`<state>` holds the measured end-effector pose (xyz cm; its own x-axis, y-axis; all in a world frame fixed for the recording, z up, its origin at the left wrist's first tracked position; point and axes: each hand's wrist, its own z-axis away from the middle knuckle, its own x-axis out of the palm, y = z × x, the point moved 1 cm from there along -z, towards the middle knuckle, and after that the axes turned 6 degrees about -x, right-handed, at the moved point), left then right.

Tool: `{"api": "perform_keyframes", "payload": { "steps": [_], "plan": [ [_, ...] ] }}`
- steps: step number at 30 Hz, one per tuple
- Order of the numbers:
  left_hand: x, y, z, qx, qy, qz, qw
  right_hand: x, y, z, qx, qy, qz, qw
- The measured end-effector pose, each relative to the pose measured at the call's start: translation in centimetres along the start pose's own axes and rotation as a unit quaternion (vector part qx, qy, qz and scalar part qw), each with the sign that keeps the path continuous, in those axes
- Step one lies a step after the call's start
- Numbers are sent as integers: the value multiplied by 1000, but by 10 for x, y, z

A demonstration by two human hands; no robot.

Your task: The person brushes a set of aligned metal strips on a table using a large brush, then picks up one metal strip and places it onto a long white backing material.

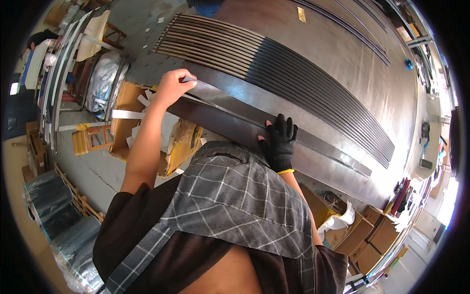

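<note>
My bare left hand point(175, 87) pinches the left end of a long, thin dark strip point(230, 99) between thumb and fingers, at the table's near edge. The strip runs slantwise to the right along the dark tabletop point(313, 164), and its far right end lies on the surface. My right hand point(279, 141) wears a black glove whose thumb and one fingertip are bare. It rests over the middle of the strip with its fingers apart. Just beyond lies a row of several parallel dark strips point(303, 73), their left portion looking tan.
Thin dark rods point(342, 27) and a small yellow label point(301, 14) lie farther back on the table. Below its left edge stands an open cardboard box point(128, 100) with white scraps. Plastic-wrapped bundles point(46, 196) are at left, more cardboard boxes point(374, 237) at lower right.
</note>
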<state>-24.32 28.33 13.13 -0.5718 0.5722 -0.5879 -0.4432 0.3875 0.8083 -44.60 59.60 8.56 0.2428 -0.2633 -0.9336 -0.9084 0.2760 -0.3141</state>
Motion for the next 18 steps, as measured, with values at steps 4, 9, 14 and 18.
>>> {"api": "perform_keyframes", "payload": {
  "steps": [4,9,14,18],
  "plan": [
    [-18,91,11,-192,-94,277,937,-10,-1,-1,0,88,-29,996],
    [-30,112,13,-88,-322,527,782,-38,11,-3,32,208,23,977],
    [44,60,-13,-50,-386,585,711,-115,15,-15,67,299,18,952],
    [161,198,-33,24,-416,464,782,-174,22,-16,77,311,28,947]
  ]
}}
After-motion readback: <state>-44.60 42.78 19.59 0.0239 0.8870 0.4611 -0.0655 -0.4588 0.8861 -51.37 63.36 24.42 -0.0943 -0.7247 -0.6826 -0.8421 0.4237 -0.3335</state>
